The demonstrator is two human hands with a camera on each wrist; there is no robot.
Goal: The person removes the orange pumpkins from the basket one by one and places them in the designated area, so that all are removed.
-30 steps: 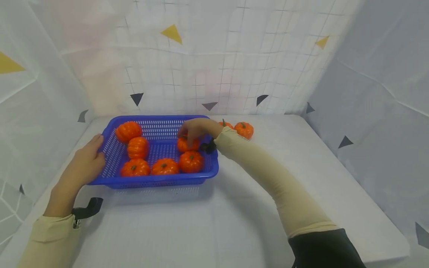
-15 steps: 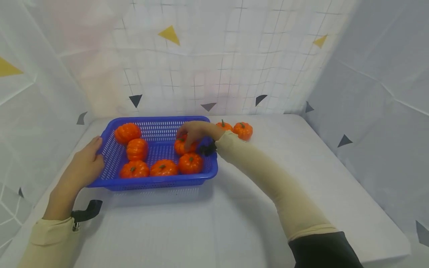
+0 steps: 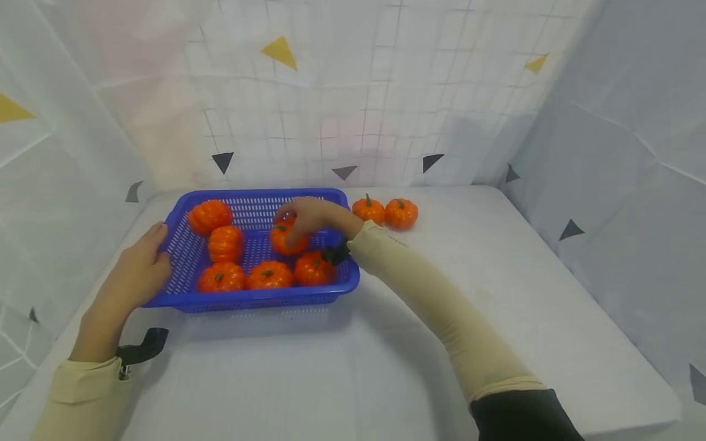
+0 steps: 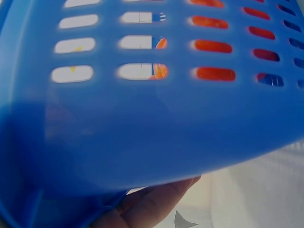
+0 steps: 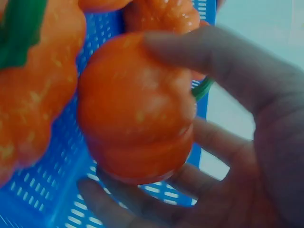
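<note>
A blue plastic basket [image 3: 265, 298] with slotted walls stands on the table, several small orange pumpkins inside. My left hand [image 3: 138, 269] holds its left rim; the left wrist view shows the basket wall [image 4: 142, 123] up close, with fingertips [image 4: 159, 202] beneath its edge. Inside the right half, my right hand [image 3: 311, 217] grips a pumpkin [image 3: 287, 239], thumb on one side and fingers on the other. In the right wrist view this pumpkin [image 5: 137, 109] has its green stem turned toward the palm. One pumpkin [image 3: 313, 269] sits in the near right corner, close to the right wrist.
Two more pumpkins stand on the table outside the basket, one [image 3: 368, 210] near its far right corner and another [image 3: 401, 213] beside it. White table surface [image 3: 524, 294] extends to the right. A gridded white sheet [image 3: 353, 92] hangs behind.
My right hand has moved left inside the basket, carrying the pumpkin with it. More of the two pumpkins outside now shows. The left hand stays at the rim.
</note>
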